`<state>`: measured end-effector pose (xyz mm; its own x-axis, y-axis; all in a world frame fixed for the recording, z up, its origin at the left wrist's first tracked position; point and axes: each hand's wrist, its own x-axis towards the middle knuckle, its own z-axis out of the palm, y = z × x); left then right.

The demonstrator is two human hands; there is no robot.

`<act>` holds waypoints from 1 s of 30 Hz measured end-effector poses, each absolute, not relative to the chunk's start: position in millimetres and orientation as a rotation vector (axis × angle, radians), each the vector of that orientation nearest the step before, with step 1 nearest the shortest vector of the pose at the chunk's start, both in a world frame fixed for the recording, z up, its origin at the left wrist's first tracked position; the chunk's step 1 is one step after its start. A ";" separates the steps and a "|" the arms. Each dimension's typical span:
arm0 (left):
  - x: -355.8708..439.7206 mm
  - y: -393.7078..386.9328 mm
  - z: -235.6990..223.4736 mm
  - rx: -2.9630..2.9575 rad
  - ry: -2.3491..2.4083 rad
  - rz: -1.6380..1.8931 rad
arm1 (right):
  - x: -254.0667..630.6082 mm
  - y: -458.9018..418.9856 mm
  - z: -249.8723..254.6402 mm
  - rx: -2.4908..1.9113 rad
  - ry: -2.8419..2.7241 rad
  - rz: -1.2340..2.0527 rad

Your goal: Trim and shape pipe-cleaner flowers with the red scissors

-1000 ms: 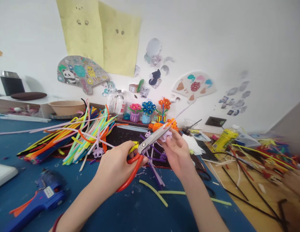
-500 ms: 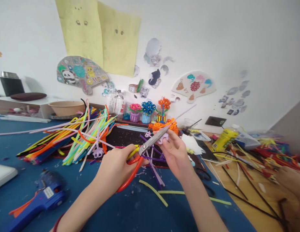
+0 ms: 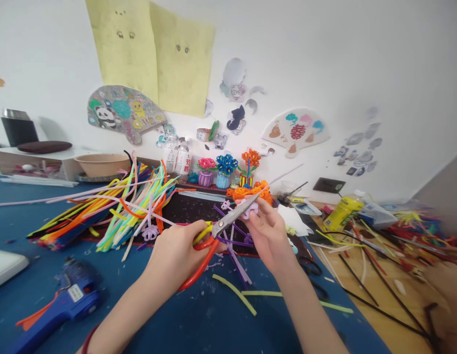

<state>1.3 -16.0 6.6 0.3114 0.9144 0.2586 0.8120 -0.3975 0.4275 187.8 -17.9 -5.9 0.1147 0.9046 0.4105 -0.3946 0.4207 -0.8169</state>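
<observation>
My left hand (image 3: 179, 248) is closed round the orange-and-yellow handles of a pair of scissors (image 3: 228, 220), whose blades point up and right. Between the fingers of my right hand (image 3: 269, 233) is a lilac pipe-cleaner flower (image 3: 249, 210), partly hidden by the blades. A thin lilac stem (image 3: 285, 173) sticks out past the blade tips. Below the hands lie purple and lilac pipe cleaners (image 3: 238, 265) and light green pieces (image 3: 236, 295). Another lilac flower (image 3: 150, 232) rests left of my left hand. Orange pipe-cleaner loops (image 3: 239, 193) lie behind the blades.
A blue glue gun (image 3: 75, 297) lies at the left front, with a pile of colourful pipe cleaners (image 3: 118, 211) behind it. Small potted pipe-cleaner flowers (image 3: 226, 164) stand by the wall. On the right are a yellow bottle (image 3: 344, 211) and another person's blurred hand (image 3: 442, 285).
The lilac stem's tip has dipped slightly and shifted right. Both my hands keep nearly the same place and grip. The other person's hand at the right has moved a little.
</observation>
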 end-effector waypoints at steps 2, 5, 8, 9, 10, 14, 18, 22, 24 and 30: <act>2.2 -16.8 7.1 2.351 1.591 0.690 | 188.2 -17.4 -5.7 -0.594 -1.042 1.048; 3.2 -18.8 8.2 2.308 1.594 0.709 | 188.1 -17.6 -5.3 -0.590 -0.989 1.058; 3.2 -19.5 9.6 2.269 1.624 0.731 | 186.8 -18.5 -5.0 -0.590 -0.993 1.072; 3.1 -19.3 10.0 2.270 1.636 0.734 | 186.1 -18.9 -5.0 -0.588 -1.009 1.079; 3.0 -19.1 10.2 2.275 1.645 0.738 | 185.2 -19.2 -4.9 -0.587 -1.024 1.086; 3.4 -18.5 9.9 2.290 1.622 0.756 | 181.3 -20.7 -4.4 -0.582 -1.052 1.122; 4.5 -19.4 9.0 2.283 1.616 0.729 | 178.6 -22.1 -3.6 -0.611 -1.067 1.144; 4.4 -19.3 8.0 2.289 1.620 0.721 | 178.1 -22.4 -5.3 -0.629 -1.126 1.175; 4.3 -19.2 7.8 2.295 1.624 0.730 | 178.0 -22.1 -7.1 -0.638 -1.162 1.180; 4.7 -19.6 8.0 2.290 1.585 0.754 | 177.2 -20.9 -10.4 -0.668 -1.259 1.164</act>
<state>4.7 -19.6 8.0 0.2720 0.9240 0.2689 0.7915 -0.3738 0.4835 177.2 -20.9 -10.4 -0.0995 0.9241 0.3691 -0.2955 0.3267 -0.8977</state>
